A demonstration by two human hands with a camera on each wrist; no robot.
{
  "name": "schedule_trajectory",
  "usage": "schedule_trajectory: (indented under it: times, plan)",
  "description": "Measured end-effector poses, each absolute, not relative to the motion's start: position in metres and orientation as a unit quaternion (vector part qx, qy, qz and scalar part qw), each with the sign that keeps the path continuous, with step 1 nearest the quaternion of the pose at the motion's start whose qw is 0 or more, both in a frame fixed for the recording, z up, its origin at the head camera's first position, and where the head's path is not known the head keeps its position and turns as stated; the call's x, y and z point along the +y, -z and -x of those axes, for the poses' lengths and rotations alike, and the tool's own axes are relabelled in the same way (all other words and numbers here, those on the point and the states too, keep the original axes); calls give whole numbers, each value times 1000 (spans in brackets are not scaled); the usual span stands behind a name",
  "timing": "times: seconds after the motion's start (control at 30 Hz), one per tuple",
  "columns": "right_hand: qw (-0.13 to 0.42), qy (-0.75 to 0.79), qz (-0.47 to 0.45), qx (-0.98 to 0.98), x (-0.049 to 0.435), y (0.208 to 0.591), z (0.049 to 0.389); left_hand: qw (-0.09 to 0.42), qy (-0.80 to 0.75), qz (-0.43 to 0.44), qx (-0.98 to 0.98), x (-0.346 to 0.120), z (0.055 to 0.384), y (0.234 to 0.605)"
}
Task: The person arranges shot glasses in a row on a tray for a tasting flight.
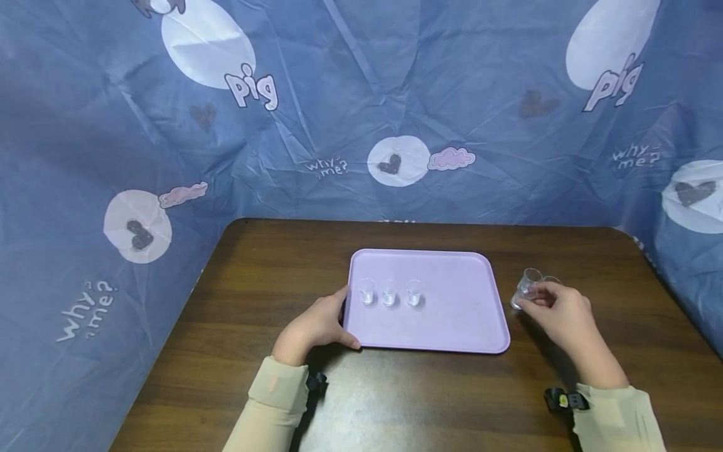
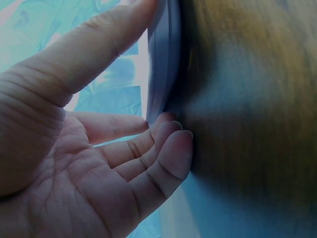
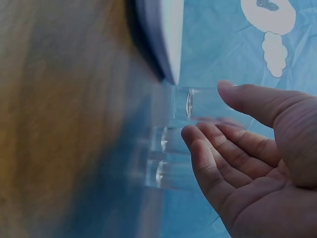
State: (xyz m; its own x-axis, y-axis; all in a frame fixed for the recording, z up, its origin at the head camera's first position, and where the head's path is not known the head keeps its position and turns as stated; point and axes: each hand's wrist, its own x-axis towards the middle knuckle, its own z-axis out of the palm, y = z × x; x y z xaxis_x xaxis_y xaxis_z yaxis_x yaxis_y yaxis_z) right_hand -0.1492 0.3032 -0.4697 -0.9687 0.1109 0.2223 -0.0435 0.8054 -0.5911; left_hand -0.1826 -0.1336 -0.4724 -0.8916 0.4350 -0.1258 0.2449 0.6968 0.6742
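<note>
A small clear shot glass (image 1: 526, 286) is pinched between the thumb and fingers of my right hand (image 1: 565, 311), just right of the lilac tray (image 1: 457, 307). In the right wrist view, this glass (image 3: 202, 103) has its base farther off the tabletop than two more clear glasses (image 3: 171, 173) beside the fingers. The head view mostly hides those two behind my hand. My left hand (image 1: 313, 326) holds the tray's near left corner, thumb along the front rim and fingers at the left side. Three clear glasses stand upright in a row on the tray: left (image 1: 366, 292), middle (image 1: 389, 294) and right (image 1: 414, 294).
The tray lies flat on a dark brown wooden table (image 1: 271, 270). Blue printed cloth (image 1: 316, 113) hangs behind the table and along its sides. Each wrist wears a small black camera, such as the right one (image 1: 565, 400).
</note>
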Motion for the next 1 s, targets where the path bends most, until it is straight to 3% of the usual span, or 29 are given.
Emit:
schedule_trajectory:
  times: [0.17,0.4,1.0]
  plan:
    - [132,-315,-11,-940,297,463,150,138,-340,-186,911,-134,183,474]
    - [94,-331,-30,-938,280,457,155,140,-332,-188,914,-135,182,473]
    - [63,-355,-68,-930,235,462,165,137,-335,-188,913,-134,181,470]
